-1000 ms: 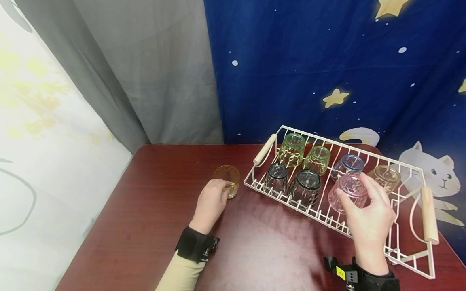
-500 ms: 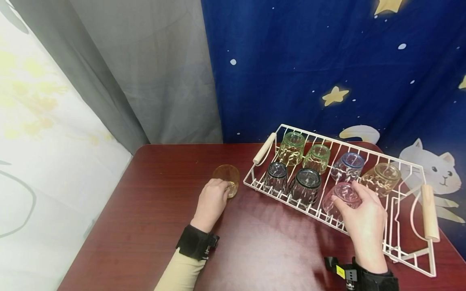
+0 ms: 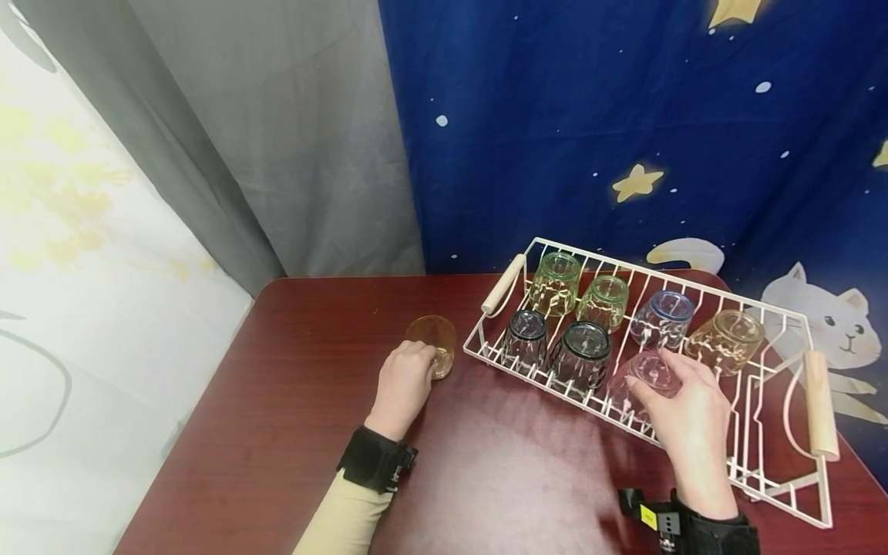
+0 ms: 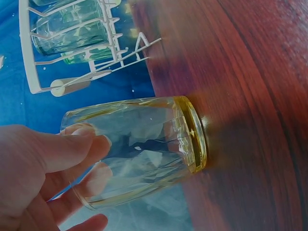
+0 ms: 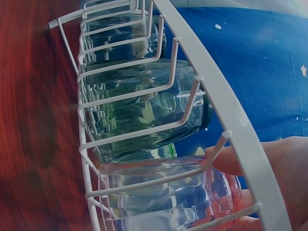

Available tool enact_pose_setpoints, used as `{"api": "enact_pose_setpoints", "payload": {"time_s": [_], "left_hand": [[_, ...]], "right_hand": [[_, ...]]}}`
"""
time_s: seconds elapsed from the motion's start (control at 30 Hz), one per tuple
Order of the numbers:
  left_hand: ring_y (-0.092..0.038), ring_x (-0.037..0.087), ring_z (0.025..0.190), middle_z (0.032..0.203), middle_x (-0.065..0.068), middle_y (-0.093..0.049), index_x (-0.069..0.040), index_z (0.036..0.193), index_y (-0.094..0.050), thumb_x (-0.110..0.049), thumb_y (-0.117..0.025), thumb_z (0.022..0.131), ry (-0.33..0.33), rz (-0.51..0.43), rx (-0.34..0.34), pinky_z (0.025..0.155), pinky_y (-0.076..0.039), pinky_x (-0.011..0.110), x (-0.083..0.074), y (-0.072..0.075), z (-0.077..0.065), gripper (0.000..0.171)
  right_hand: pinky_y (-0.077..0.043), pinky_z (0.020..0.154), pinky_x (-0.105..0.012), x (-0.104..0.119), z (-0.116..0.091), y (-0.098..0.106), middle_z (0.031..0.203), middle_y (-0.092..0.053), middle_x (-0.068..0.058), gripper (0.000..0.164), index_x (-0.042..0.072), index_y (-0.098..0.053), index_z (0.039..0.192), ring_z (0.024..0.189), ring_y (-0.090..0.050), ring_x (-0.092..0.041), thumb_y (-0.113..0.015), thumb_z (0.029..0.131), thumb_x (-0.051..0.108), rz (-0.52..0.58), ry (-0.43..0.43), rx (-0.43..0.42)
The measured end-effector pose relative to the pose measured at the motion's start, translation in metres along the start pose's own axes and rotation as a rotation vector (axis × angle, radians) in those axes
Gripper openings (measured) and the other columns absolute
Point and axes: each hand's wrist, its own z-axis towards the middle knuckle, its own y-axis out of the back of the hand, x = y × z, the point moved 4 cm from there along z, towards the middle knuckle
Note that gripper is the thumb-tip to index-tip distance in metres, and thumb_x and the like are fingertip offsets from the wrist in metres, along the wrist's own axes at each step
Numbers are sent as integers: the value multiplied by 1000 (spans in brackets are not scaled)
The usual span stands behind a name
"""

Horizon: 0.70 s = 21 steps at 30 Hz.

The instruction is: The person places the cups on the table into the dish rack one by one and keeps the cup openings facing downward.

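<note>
My left hand pinches the rim of a clear amber drinking glass, which stands upright on the table left of the rack. In the left wrist view, thumb and fingers meet at the rim of this glass, and its thick yellow base is on the wood. My right hand grips an upside-down pink glass by its base end. That glass is in the front row of the white wire rack, beside a dark grey glass. The right wrist view shows the pink glass behind the rack's wires.
Several other glasses stand upside down in the rack: another dark one, two green ones, a blue one and an amber one. Wooden handles rise at both rack ends. Curtains hang behind the table.
My right hand has moved left and lower with the pink glass, bringing it down among the rack's wires beside the dark glass. The left hand and its glass have stayed in place.
</note>
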Motion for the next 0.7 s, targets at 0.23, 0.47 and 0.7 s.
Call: {"api": "enact_pose_setpoints", "payload": {"time_s": [0.23, 0.47, 0.7], "left_hand": [[-65, 20, 84, 75, 1, -66, -11, 85, -72, -9, -76, 80, -5, -12, -14, 79, -53, 34, 0, 0, -1, 7], [-63, 21, 82, 74, 2, -64, -8, 85, -71, -6, -75, 80, -2, -46, -18, 74, -54, 33, 0, 0, -2, 7], [-61, 20, 80, 71, 2, -61, -8, 82, -70, -6, -75, 79, 4, -73, -39, 72, -52, 32, 1, -1, -2, 6]], "right_hand": [[-33, 105, -58, 1, -1, -1, 135, -52, -28, 62, -5, -55, 133, 126, -45, -48, -76, 79, 16, -13, -2, 26], [-32, 106, -59, -1, 0, -1, 137, -50, -29, 63, -5, -54, 134, 128, -44, -48, -76, 80, 16, -29, -14, 56], [-31, 108, -60, -1, 0, -2, 143, -44, -30, 65, -2, -47, 141, 133, -39, -49, -70, 85, 23, -29, -52, 85]]}}
